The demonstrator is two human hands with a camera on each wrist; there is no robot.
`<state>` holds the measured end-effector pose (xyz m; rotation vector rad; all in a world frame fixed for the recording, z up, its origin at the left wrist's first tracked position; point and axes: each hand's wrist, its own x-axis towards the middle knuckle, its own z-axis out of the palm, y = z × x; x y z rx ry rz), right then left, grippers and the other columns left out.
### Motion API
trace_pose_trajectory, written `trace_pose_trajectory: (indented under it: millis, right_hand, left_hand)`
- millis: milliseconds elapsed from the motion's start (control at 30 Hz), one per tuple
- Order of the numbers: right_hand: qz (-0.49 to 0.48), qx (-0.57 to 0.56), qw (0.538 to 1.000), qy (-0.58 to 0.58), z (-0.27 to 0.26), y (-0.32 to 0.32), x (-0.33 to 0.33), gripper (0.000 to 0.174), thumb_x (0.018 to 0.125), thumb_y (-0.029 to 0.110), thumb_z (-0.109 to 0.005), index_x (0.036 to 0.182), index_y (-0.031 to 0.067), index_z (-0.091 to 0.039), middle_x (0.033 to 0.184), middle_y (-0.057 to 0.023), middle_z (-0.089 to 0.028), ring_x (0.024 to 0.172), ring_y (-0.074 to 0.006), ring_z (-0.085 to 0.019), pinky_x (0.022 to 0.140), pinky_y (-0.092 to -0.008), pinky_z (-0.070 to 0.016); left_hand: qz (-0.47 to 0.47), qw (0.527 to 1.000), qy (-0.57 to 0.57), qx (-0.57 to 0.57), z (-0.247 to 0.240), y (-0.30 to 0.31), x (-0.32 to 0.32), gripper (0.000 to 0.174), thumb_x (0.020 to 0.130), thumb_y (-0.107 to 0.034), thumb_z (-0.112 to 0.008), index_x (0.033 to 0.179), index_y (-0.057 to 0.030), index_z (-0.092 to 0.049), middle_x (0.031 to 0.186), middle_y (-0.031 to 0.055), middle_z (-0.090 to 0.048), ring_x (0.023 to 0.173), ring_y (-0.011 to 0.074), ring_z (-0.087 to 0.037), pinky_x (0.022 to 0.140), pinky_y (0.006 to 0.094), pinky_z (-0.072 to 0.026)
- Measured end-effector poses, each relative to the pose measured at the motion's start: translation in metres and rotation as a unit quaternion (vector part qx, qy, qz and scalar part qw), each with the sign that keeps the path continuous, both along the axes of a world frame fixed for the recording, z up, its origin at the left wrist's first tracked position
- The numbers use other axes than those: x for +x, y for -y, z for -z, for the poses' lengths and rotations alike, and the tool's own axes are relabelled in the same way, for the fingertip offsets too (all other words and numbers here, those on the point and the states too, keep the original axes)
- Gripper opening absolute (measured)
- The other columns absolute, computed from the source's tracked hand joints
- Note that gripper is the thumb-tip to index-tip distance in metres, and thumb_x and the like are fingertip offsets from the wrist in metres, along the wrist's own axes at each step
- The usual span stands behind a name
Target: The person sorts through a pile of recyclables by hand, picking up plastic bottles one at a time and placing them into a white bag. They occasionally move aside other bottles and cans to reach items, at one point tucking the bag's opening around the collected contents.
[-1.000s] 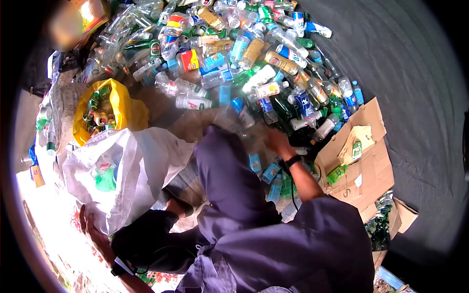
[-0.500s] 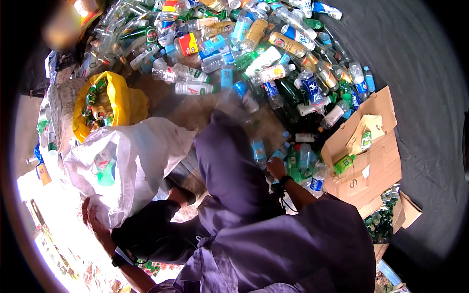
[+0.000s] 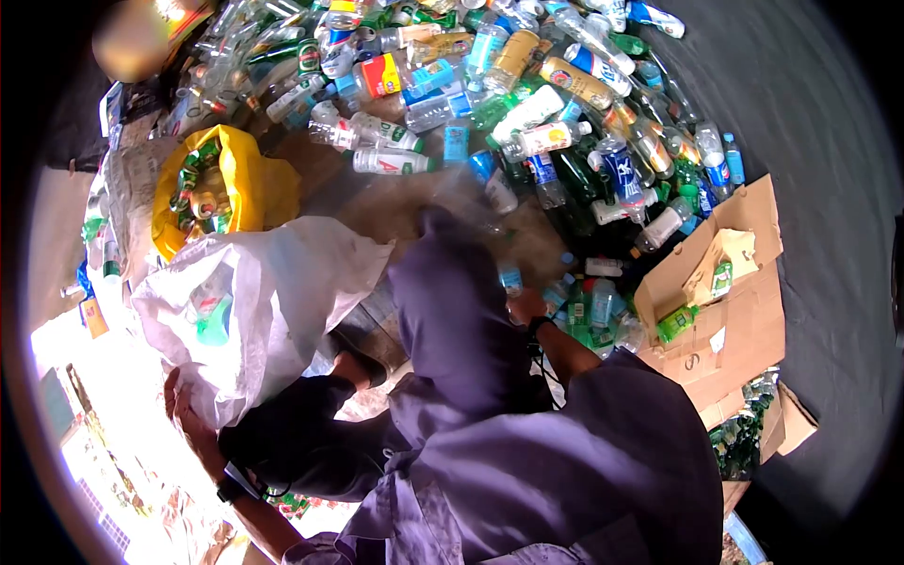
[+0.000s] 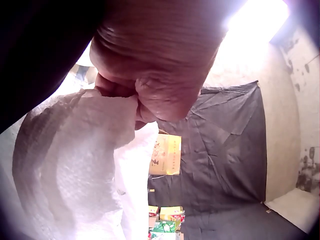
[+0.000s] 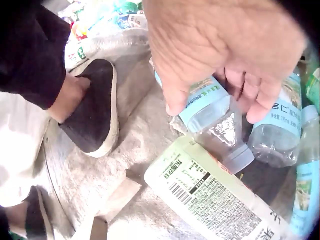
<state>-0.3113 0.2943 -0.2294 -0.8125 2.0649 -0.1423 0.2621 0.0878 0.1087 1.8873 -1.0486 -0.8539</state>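
My left hand (image 3: 193, 419) grips the edge of a white woven sack (image 3: 297, 273); in the left wrist view its curled fingers pinch the sack's rim (image 4: 117, 107). Clear and green plastic shows inside the sack's mouth. Beside my right knee, my right hand (image 5: 225, 45) holds a clear plastic bottle with a light blue label (image 5: 207, 105), thumb on one side and fingers on the other. Its capped end tilts down toward a pale green bottle (image 5: 210, 190). Another blue-labelled bottle (image 5: 277, 130) lies right by the fingertips.
A large heap of bottles and cans (image 3: 508, 71) spreads ahead. Left of it stands a yellow bag of cans (image 3: 250, 188) behind the white sack. At right, a torn cardboard box (image 3: 744, 330) bears two small green bottles. My shoe (image 5: 92, 112) is on the floor between sack and bottles.
My right hand has drawn back from the heap's near edge to the bottles beside my knee and taken hold of a blue-labelled one. My left hand stays on the sack.
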Motion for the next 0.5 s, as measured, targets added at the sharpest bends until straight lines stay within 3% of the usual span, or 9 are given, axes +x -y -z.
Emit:
trace_pose_trajectory:
  millis: [100, 167, 267, 300, 333, 367, 400, 433, 500]
  right_hand:
    - [-0.085, 0.043, 0.995, -0.018, 0.009, 0.006, -0.002, 0.037, 0.08, 0.035, -0.071, 0.085, -0.0017, -0.069, 0.086, -0.0236, -0.069, 0.082, -0.0448, -0.066, 0.073, -0.0524, -0.052]
    - [-0.147, -0.011, 0.987, -0.056, 0.051, -0.01, -0.008, 0.044, 0.076, 0.055, -0.068, 0.085, 0.0118, -0.076, 0.087, -0.015, -0.072, 0.083, -0.036, -0.07, 0.073, -0.0508, -0.053]
    - [-0.392, -0.131, 0.903, -0.117, 0.155, -0.051, -0.028, 0.025, 0.082, 0.036, -0.067, 0.086, 0.0129, -0.074, 0.089, -0.0115, -0.071, 0.081, -0.0379, -0.068, 0.073, -0.0502, -0.053]
    - [-0.196, -0.179, 0.959, -0.1, 0.131, -0.053, -0.031, 0.023, 0.084, 0.031, -0.065, 0.09, 0.0086, -0.07, 0.094, -0.0165, -0.068, 0.087, -0.0377, -0.067, 0.075, -0.0489, -0.0527]
    - [-0.14, -0.131, 0.973, -0.132, 0.136, -0.042, -0.032, 0.023, 0.084, 0.029, -0.065, 0.09, 0.007, -0.068, 0.095, -0.019, -0.067, 0.09, -0.0375, -0.065, 0.077, -0.0482, -0.0522]
    - [-0.081, -0.081, 0.98, -0.165, 0.148, -0.035, -0.04, 0.023, 0.083, 0.028, -0.066, 0.09, 0.0053, -0.066, 0.095, -0.0214, -0.066, 0.094, -0.0372, -0.064, 0.079, -0.0475, -0.0517]
    - [-0.219, -0.123, 0.945, -0.209, 0.151, -0.038, -0.062, 0.022, 0.082, 0.026, -0.066, 0.089, 0.0055, -0.065, 0.093, -0.021, -0.065, 0.092, -0.0364, -0.064, 0.079, -0.0469, -0.0515]
    - [-0.349, -0.163, 0.887, -0.254, 0.159, -0.036, -0.077, 0.02, 0.082, 0.025, -0.067, 0.089, 0.0056, -0.064, 0.09, -0.0206, -0.064, 0.09, -0.0356, -0.064, 0.079, -0.0463, -0.0514]
    - [-0.392, -0.396, 0.747, -0.363, 0.08, -0.004, -0.093, 0.019, 0.084, 0.024, -0.064, 0.088, 0.0057, -0.064, 0.085, -0.0158, -0.064, 0.082, -0.0355, -0.064, 0.075, -0.0469, -0.051]
  left_hand:
    - [0.034, 0.999, 0.032, 0.014, 0.001, 0.002, 0.007, 0.036, 0.086, -0.007, -0.053, 0.12, 0.0011, -0.065, 0.12, 0.0128, -0.062, 0.11, 0.0254, -0.057, 0.095, 0.0365, -0.0471]
    - [0.127, 0.977, 0.17, -0.022, 0.016, -0.004, 0.043, 0.039, 0.088, -0.015, -0.053, 0.121, 0.0038, -0.063, 0.125, 0.0157, -0.061, 0.111, 0.0287, -0.059, 0.099, 0.0391, -0.0462]
    - [0.217, 0.931, 0.268, -0.118, -0.018, -0.013, -0.019, 0.033, 0.093, -0.021, -0.051, 0.107, 0.0026, -0.068, 0.122, 0.0156, -0.063, 0.117, 0.0291, -0.054, 0.099, 0.0397, -0.0454]
    - [0.271, 0.873, 0.374, -0.156, -0.015, -0.007, -0.001, 0.035, 0.093, -0.025, -0.051, 0.107, 0.0024, -0.068, 0.122, 0.0154, -0.064, 0.113, 0.0286, -0.057, 0.096, 0.0394, -0.0473]
    - [0.323, 0.799, 0.472, -0.185, -0.008, -0.003, 0.018, 0.037, 0.094, -0.028, -0.052, 0.107, 0.0023, -0.068, 0.121, 0.0151, -0.064, 0.11, 0.0282, -0.059, 0.093, 0.0391, -0.0493]
    - [0.255, 0.882, 0.364, -0.159, -0.009, -0.003, 0.011, 0.036, 0.092, -0.027, -0.054, 0.108, 0.0023, -0.068, 0.116, 0.014, -0.066, 0.102, 0.026, -0.062, 0.088, 0.0371, -0.0513]
    - [0.181, 0.943, 0.244, -0.136, -0.005, -0.005, 0.001, 0.035, 0.09, -0.025, -0.057, 0.109, 0.0023, -0.069, 0.112, 0.0129, -0.068, 0.094, 0.0237, -0.064, 0.082, 0.0351, -0.0532]
    - [0.145, 0.959, 0.22, -0.105, -0.011, -0.004, -0.007, 0.034, 0.088, -0.023, -0.057, 0.108, 0.0026, -0.069, 0.106, 0.0116, -0.069, 0.089, 0.021, -0.065, 0.078, 0.0327, -0.0535]
    - [0.082, 0.987, 0.122, -0.063, -0.031, 0.001, -0.032, 0.033, 0.083, -0.015, -0.057, 0.107, 0.0034, -0.07, 0.092, 0.0092, -0.07, 0.075, 0.0152, -0.064, 0.068, 0.0281, -0.0529]
